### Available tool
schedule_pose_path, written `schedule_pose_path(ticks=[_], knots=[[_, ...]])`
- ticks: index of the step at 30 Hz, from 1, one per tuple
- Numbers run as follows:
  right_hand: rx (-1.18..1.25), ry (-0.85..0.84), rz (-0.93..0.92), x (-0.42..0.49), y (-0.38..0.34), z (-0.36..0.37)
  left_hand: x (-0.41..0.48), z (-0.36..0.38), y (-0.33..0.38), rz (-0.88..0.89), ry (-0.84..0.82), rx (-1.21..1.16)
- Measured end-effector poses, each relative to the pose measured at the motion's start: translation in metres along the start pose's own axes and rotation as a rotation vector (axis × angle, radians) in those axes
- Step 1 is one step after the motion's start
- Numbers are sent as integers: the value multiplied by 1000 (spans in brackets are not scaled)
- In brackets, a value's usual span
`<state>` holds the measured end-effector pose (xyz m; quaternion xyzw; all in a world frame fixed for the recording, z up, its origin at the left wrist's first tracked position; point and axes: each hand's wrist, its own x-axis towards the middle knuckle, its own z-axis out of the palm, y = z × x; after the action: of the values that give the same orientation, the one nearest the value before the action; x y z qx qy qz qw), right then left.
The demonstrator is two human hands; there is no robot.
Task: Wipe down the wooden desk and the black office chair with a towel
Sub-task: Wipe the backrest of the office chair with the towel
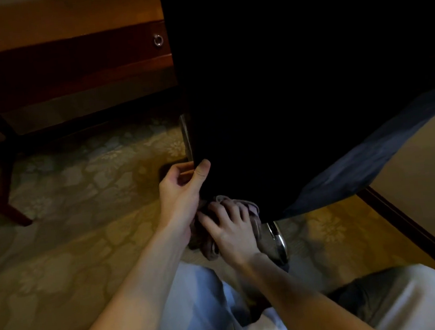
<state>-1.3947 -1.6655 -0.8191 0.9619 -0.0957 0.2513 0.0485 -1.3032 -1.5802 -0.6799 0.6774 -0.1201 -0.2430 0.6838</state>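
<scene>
Pinching the black chair (295,76) low down, the left grip (181,187) steadies it; the right grip (231,228) clutches the towel (250,206) just beneath.

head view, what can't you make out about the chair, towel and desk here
- Black chair: head view, too dark for surface detail; top and right side cut off by the frame.
- Towel: head view, mostly covered by the right hand and the chair's lower edge.
- Chrome leg: head view, only part shows, the rest is behind the chair.
- Desk: head view, top cut off by the upper edge.
</scene>
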Motion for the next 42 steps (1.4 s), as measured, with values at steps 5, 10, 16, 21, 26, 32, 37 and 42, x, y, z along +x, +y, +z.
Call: schedule_pose_path(ticks=[5, 10, 16, 21, 26, 32, 37, 42], knots=[[-1, -300, 63, -35, 18, 24, 5, 0, -1, 31, -11, 54], [38, -216, 222, -49, 65, -19, 7, 10, -7, 78, 30, 39], [139, 373, 232, -17, 103, -124, 15, 21, -14, 91, 235, -100], [26, 904, 119, 29, 135, -210, 16, 26, -23, 109, 223, -127], [-121, 989, 71, 65, 156, -222, 22, 23, -15, 124, 175, -124], [-91, 865, 80, 55, 148, -154, 39, 20, -22, 141, 133, -32], [-142, 567, 50, 9, 141, -85, 49, 35, -29, 107, 145, -56], [-141, -67, 69, -48, 124, -1, 58, 32, -32, 118, 187, -48]])
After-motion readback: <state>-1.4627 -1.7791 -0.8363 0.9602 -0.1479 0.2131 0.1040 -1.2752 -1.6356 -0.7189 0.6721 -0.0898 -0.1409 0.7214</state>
